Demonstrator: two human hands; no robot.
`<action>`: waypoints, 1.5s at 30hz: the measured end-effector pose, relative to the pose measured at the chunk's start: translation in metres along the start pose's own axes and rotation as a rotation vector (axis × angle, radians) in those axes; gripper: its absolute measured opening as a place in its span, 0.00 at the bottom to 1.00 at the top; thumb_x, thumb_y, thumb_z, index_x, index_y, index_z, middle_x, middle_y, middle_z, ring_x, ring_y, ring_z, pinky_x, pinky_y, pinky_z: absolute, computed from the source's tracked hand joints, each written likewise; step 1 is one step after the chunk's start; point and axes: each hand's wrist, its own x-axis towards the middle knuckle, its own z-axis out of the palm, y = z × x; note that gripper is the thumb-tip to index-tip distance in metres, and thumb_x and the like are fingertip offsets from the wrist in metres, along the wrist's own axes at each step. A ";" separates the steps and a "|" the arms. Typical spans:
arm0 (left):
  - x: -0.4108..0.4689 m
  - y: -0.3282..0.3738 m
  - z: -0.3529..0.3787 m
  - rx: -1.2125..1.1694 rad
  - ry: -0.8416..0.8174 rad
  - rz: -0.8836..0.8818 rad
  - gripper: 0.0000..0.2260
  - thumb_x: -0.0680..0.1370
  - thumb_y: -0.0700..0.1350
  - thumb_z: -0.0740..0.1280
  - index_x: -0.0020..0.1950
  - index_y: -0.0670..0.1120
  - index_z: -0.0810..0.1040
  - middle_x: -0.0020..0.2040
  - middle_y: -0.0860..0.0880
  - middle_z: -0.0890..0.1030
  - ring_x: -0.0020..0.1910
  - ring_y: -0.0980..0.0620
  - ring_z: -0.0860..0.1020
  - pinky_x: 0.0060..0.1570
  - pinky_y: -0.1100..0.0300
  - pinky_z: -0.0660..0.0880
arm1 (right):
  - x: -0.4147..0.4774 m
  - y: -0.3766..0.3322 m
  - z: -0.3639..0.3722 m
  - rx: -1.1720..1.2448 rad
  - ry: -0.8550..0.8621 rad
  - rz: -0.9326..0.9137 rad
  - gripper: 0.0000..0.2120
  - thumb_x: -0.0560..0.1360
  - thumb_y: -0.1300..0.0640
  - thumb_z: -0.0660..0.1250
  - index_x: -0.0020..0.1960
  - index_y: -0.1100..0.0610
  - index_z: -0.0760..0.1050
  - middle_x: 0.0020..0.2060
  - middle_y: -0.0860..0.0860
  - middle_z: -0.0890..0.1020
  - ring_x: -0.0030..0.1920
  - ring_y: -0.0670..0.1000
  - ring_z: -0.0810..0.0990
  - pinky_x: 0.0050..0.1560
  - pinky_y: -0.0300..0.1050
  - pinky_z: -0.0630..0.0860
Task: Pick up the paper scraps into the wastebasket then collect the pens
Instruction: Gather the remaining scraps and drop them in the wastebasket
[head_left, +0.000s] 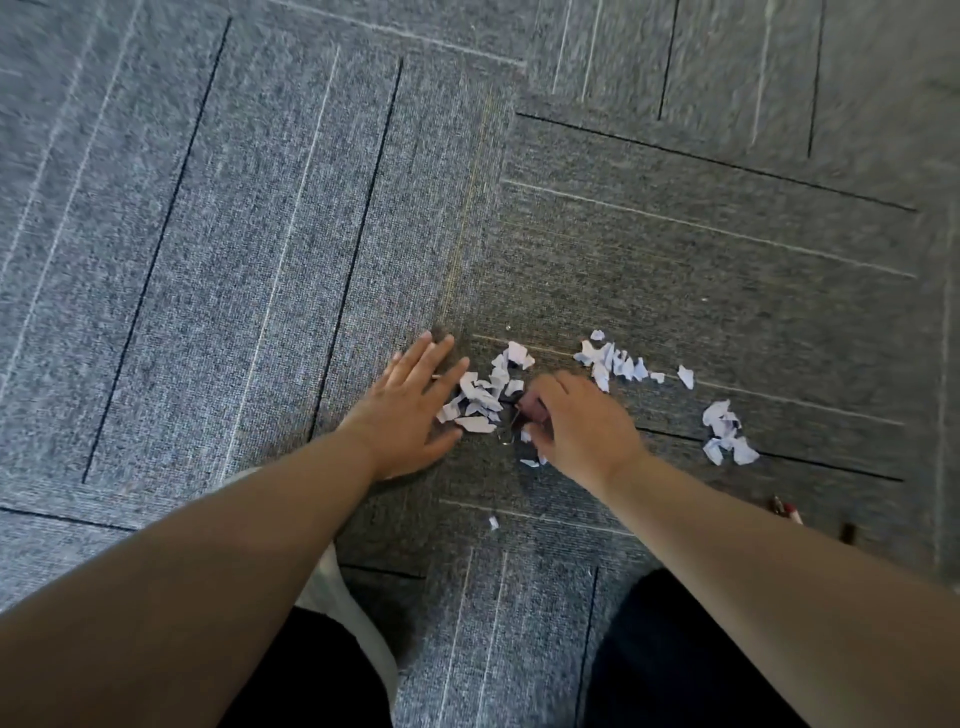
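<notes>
White paper scraps (480, 397) lay scattered on the grey carpet floor (249, 270), the left hand (410, 410) flat with fingers straight beside the central pile, the right hand (582, 426) curled over it, its hold unclear.

Tally, taken standing beside the person. Hands: 2, the left hand (410, 410) and the right hand (582, 426). Paper scraps on the carpet (249, 270): 3 heaps, the middle heap (480, 397), the far heap (613, 361) and the right heap (724, 434) (pieces per heap too many and too blurred to count). Stray scraps: 2, the near scrap (493, 522) and the far scrap (685, 375). Small slim objects: 2, the red-tipped object (784, 510) and the dark object (849, 532); kind unclear.
</notes>
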 end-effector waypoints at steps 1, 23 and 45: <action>-0.003 0.004 0.004 -0.001 0.005 0.013 0.35 0.78 0.61 0.53 0.72 0.51 0.32 0.72 0.50 0.30 0.68 0.50 0.28 0.65 0.50 0.34 | -0.001 0.000 0.002 0.029 0.010 0.013 0.06 0.77 0.53 0.61 0.53 0.53 0.69 0.49 0.49 0.75 0.47 0.51 0.74 0.40 0.42 0.71; -0.007 0.077 0.039 -0.095 0.090 0.002 0.38 0.76 0.60 0.60 0.75 0.49 0.40 0.75 0.48 0.35 0.73 0.50 0.33 0.70 0.49 0.38 | -0.079 0.063 -0.007 0.353 0.200 0.391 0.06 0.78 0.55 0.60 0.49 0.58 0.71 0.38 0.50 0.74 0.37 0.52 0.74 0.35 0.45 0.69; 0.023 0.140 0.033 0.174 0.123 -0.037 0.33 0.79 0.58 0.53 0.75 0.49 0.37 0.76 0.48 0.36 0.74 0.48 0.35 0.71 0.40 0.42 | -0.155 0.148 0.018 0.324 0.396 0.686 0.20 0.73 0.63 0.62 0.64 0.59 0.66 0.64 0.59 0.67 0.61 0.59 0.65 0.60 0.49 0.63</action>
